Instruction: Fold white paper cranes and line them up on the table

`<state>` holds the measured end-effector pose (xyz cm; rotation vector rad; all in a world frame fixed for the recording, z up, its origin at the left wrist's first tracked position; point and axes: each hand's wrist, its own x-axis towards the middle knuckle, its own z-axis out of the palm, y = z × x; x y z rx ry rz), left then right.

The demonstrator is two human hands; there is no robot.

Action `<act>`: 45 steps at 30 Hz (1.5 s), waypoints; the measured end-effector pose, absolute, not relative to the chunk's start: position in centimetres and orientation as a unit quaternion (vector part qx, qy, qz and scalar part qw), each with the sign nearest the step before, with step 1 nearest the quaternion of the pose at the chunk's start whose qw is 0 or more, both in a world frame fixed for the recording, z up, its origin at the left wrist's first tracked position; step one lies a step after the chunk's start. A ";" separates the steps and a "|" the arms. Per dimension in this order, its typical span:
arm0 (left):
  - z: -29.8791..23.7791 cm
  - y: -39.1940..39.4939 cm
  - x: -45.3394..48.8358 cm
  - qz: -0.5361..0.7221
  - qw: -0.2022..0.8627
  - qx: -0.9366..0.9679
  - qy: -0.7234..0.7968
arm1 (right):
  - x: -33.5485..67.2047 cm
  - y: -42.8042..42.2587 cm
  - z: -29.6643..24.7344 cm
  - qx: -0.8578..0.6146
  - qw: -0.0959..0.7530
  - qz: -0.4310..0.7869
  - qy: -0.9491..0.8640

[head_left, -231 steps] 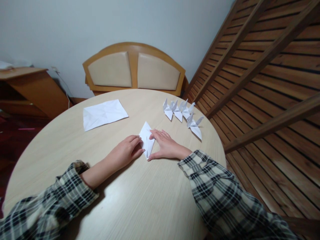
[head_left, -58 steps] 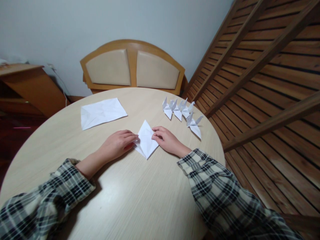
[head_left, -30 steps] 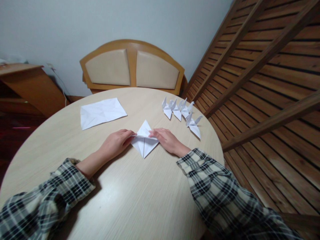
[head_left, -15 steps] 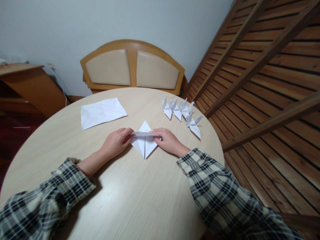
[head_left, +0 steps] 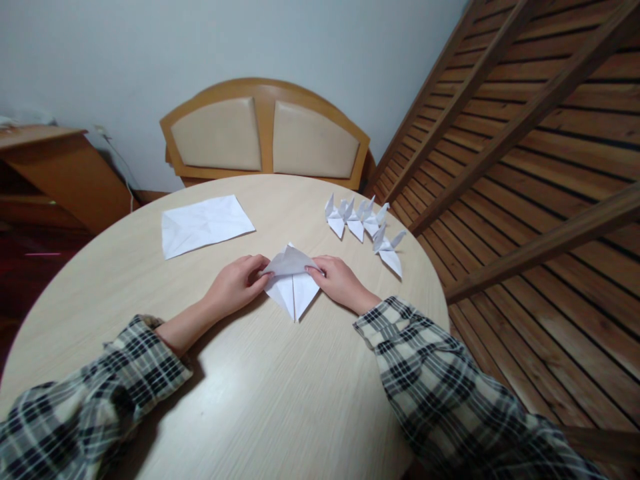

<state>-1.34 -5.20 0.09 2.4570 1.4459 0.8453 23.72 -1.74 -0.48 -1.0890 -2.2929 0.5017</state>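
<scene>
A half-folded white paper [head_left: 293,287] lies on the round pale wooden table [head_left: 250,387], its lower point toward me and a top flap lifted. My left hand [head_left: 235,287] pinches the flap's left corner, fingers curled. My right hand [head_left: 340,281] pinches the right corner of the same paper. Both forearms in checked sleeves rest on the table.
A flat white sheet [head_left: 205,224] lies at the table's far left. Several folded paper cranes [head_left: 363,223] stand at the far right near the edge. A padded wooden chair [head_left: 265,137] is behind the table, slatted wooden frames [head_left: 525,133] lean at the right, and a low cabinet [head_left: 55,167] stands left.
The paper's top flap has been raised and pulled back toward me, opening the fold. Both hands stayed at the paper's side corners.
</scene>
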 end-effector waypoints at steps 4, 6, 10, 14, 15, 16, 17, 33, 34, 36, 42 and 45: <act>-0.2 -5.0 -1.5 0.286 0.115 0.824 0.475 | 23.6 -1.8 -0.5 -0.408 0.277 0.191 -0.849; -0.2 -5.0 -1.5 0.284 0.122 0.824 0.475 | 23.5 -1.8 -0.5 -0.408 0.276 0.188 -0.850; -0.1 -5.1 -1.2 0.280 0.119 0.816 0.492 | 23.3 -1.9 -0.5 -0.405 0.275 0.179 -0.854; 0.1 -5.1 -0.8 0.270 0.119 0.807 0.512 | 23.2 -1.9 -0.5 -0.405 0.274 0.177 -0.854; 0.1 -5.1 -0.8 0.267 0.120 0.806 0.515 | 23.2 -1.9 -0.5 -0.405 0.275 0.177 -0.854; 0.1 -5.1 -0.7 0.266 0.120 0.804 0.517 | 23.2 -1.9 -0.5 -0.404 0.276 0.177 -0.854; 0.2 -5.0 -0.7 0.267 0.121 0.803 0.519 | 23.1 -1.9 -0.5 -0.404 0.278 0.178 -0.853; 0.1 -4.5 -0.4 0.302 0.139 0.768 0.548 | 23.0 -1.9 -0.4 -0.421 0.291 0.198 -0.836; 0.0 -4.5 -0.6 0.314 0.155 0.763 0.544 | 23.1 -1.9 -0.4 -0.424 0.293 0.200 -0.833; -0.1 -4.5 -0.8 0.341 0.190 0.750 0.534 | 23.1 -2.0 -0.4 -0.431 0.294 0.202 -0.829; -0.4 -4.4 -1.0 0.367 0.220 0.743 0.515 | 23.2 -2.0 -0.5 -0.442 0.295 0.205 -0.822; -0.4 -4.4 -1.0 0.371 0.226 0.750 0.499 | 23.2 -2.0 -0.6 -0.442 0.298 0.213 -0.819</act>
